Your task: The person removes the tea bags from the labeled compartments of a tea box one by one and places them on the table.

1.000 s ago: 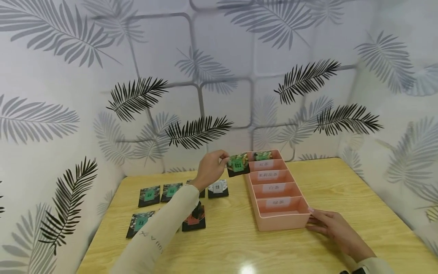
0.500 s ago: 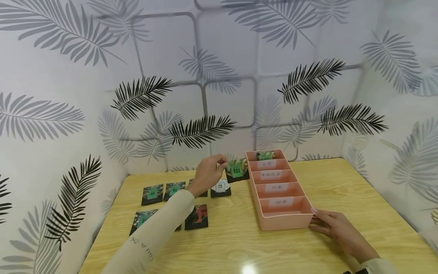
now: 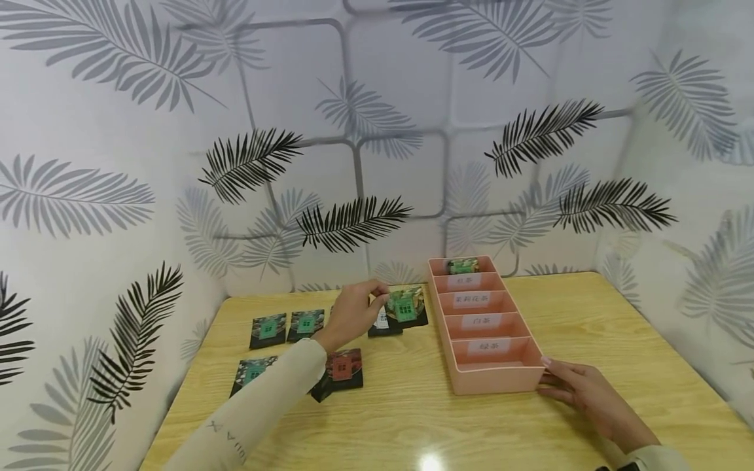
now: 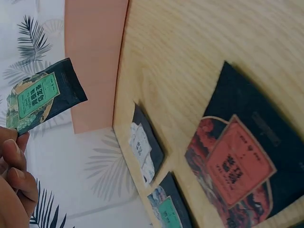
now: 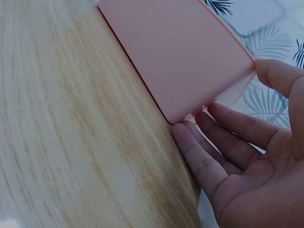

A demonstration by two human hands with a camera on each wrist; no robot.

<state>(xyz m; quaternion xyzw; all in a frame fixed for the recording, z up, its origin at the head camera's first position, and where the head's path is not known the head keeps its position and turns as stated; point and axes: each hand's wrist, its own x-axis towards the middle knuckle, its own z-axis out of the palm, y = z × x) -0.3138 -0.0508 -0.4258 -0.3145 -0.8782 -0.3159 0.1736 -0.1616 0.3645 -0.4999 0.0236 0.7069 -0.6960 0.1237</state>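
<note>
My left hand (image 3: 353, 313) pinches a tea sachet (image 3: 406, 307) by its edge. The sachet is black with a green label and gold-green print; in the left wrist view it hangs clear of the table. It overlaps a white-printed sachet (image 3: 383, 322) in the head view. My right hand (image 3: 583, 392) grips the near right corner of a long pink divided box (image 3: 495, 381), thumb on the rim and fingers against its side. One green-labelled sachet (image 3: 463, 265) stands in the farthest compartment; the nearer ones show white labels with writing on their dividers.
On the wooden table (image 3: 400, 425), several sachets lie left of the box: two green-labelled ones, such as this sachet (image 3: 268, 330), at the back, and a red-labelled sachet (image 3: 344, 368) nearer. My left sleeve (image 3: 265, 399) partly covers others. A leaf-patterned wall covering (image 3: 400, 170) stands behind.
My left hand has lowered the sachet and drawn it slightly left, away from the box's side. My right hand stays at the box corner. The head view has shifted slightly.
</note>
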